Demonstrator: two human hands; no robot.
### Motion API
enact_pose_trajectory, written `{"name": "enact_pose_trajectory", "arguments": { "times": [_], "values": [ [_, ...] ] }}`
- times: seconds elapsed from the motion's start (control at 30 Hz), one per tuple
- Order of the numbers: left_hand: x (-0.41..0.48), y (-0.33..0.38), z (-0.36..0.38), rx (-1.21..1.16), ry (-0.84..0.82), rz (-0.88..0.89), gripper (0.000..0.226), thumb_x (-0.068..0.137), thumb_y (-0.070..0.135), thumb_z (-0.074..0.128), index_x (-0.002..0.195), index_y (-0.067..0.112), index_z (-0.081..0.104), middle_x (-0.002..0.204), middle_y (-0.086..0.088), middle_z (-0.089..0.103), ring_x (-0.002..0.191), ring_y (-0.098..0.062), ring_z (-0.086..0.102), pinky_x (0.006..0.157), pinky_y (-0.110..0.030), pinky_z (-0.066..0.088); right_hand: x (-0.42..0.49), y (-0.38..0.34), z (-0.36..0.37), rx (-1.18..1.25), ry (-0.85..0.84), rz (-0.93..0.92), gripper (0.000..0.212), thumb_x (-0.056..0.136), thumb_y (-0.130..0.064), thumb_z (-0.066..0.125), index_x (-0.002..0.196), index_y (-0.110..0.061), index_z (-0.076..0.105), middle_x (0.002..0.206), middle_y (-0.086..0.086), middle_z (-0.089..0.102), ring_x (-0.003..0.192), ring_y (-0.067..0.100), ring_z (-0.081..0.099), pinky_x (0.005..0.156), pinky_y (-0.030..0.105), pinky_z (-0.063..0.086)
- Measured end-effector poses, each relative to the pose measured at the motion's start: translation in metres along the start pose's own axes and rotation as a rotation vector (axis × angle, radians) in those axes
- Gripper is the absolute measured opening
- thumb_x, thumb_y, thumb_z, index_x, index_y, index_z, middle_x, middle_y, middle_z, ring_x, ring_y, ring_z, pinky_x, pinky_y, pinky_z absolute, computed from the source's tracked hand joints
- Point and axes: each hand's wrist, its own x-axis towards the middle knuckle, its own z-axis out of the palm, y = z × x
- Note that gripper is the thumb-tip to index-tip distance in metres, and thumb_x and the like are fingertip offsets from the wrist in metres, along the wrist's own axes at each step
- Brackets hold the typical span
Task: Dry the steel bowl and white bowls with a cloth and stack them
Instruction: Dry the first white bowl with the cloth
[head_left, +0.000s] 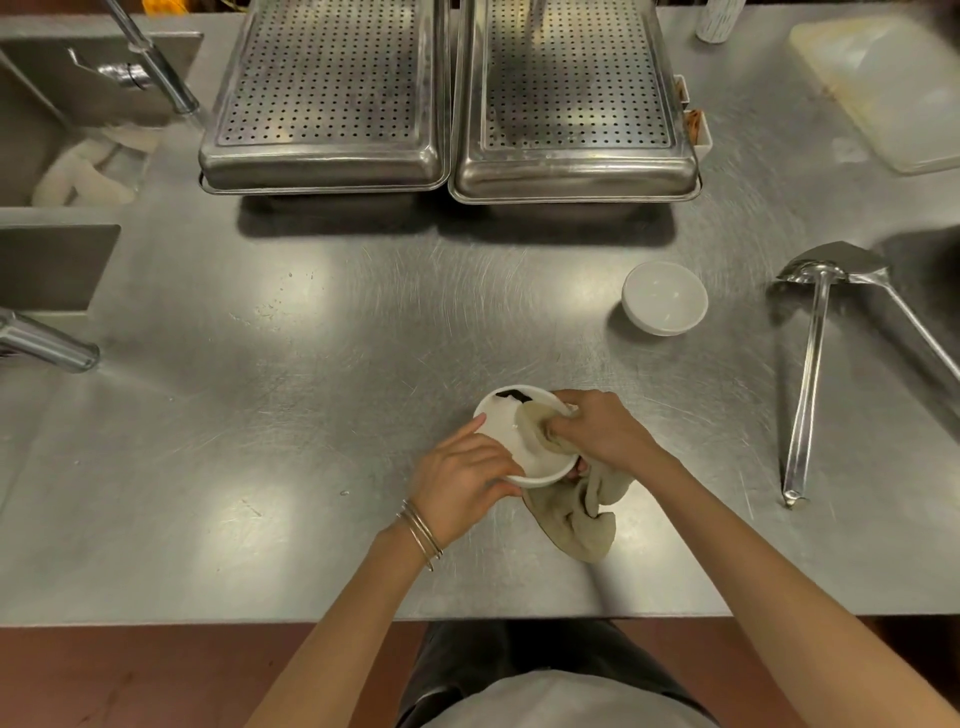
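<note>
The white bowl partly hides the cloth.

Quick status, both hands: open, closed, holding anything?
Left hand: holds the white bowl by its rim.
Right hand: grips the cloth, pressing it inside that bowl.

You have nothing here that can be read: no text, label, brand or number. The black mark on the far inner rim of the bowl, near the front edge of the tabletop, is too blurred to tell whether it is writing or plain decoration.
</note>
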Motion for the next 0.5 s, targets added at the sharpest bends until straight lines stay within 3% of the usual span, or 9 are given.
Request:
{"name": "enact_pose_trajectory", "arguments": {
  "times": [0.13, 0.23, 0.3, 0.37, 0.43, 0.5],
  "values": [
    [0.005, 0.004, 0.000, -0.010, -0.003, -0.120, 0.024, 0.074, 0.042, 0.064, 0.071, 0.020, 0.073, 0.069, 0.006, 0.069, 0.072, -0.006, 0.063, 0.104, -0.021, 0.036, -0.007, 0.006, -0.002, 0.168, 0.163, -0.022, 0.032, 0.088, -0.037, 0.059, 0.118, -0.028, 0.062, 0.091, -0.008, 0.065, 0.079, 0.009, 0.061, 0.059, 0.006, 0.040],
    [0.011, 0.018, -0.002, -0.020, -0.011, -0.209, 0.032, 0.071, 0.049, 0.061, 0.072, 0.020, 0.073, 0.071, 0.006, 0.071, 0.077, -0.012, 0.067, 0.091, -0.017, 0.042, -0.019, 0.009, -0.002, 0.270, 0.327, -0.045, 0.025, 0.090, -0.035, 0.057, 0.111, -0.024, 0.066, 0.081, -0.001, 0.068, 0.066, 0.003, 0.063, 0.051, 0.001, 0.039],
    [0.013, 0.025, -0.004, -0.053, 0.005, -0.353, 0.037, 0.068, 0.055, 0.058, 0.076, 0.022, 0.073, 0.075, 0.007, 0.072, 0.079, -0.013, 0.068, 0.071, -0.019, 0.048, -0.026, 0.011, -0.007, 0.352, 0.443, -0.057, 0.018, 0.090, -0.031, 0.057, 0.103, -0.025, 0.068, 0.086, -0.004, 0.070, 0.069, 0.004, 0.064, 0.058, 0.005, 0.045],
    [0.013, 0.028, -0.007, -0.226, 0.048, -0.563, 0.038, 0.065, 0.055, 0.062, 0.080, 0.021, 0.072, 0.076, 0.009, 0.070, 0.073, -0.006, 0.063, 0.062, -0.018, 0.046, -0.031, 0.013, -0.014, 0.403, 0.538, -0.062, 0.013, 0.089, -0.032, 0.059, 0.098, -0.032, 0.068, 0.091, -0.015, 0.068, 0.082, 0.004, 0.066, 0.073, 0.010, 0.049],
    [0.014, 0.028, -0.009, -0.482, 0.115, -0.743, 0.020, 0.070, 0.035, 0.075, 0.079, 0.020, 0.066, 0.076, 0.007, 0.068, 0.072, -0.003, 0.062, 0.061, -0.016, 0.045, -0.037, 0.010, -0.017, 0.406, 0.557, -0.094, 0.014, 0.087, -0.031, 0.061, 0.099, -0.035, 0.067, 0.094, -0.021, 0.066, 0.090, -0.006, 0.061, 0.079, 0.004, 0.044],
    [0.017, 0.031, -0.013, -0.692, 0.161, -0.860, 0.015, 0.076, 0.009, 0.074, 0.080, 0.016, 0.062, 0.076, 0.002, 0.067, 0.067, -0.002, 0.062, 0.060, -0.017, 0.047, -0.044, 0.003, -0.013, 0.404, 0.526, -0.184, 0.016, 0.086, -0.029, 0.063, 0.101, -0.033, 0.068, 0.099, -0.022, 0.066, 0.093, -0.009, 0.060, 0.081, 0.004, 0.042]
  ]
}}
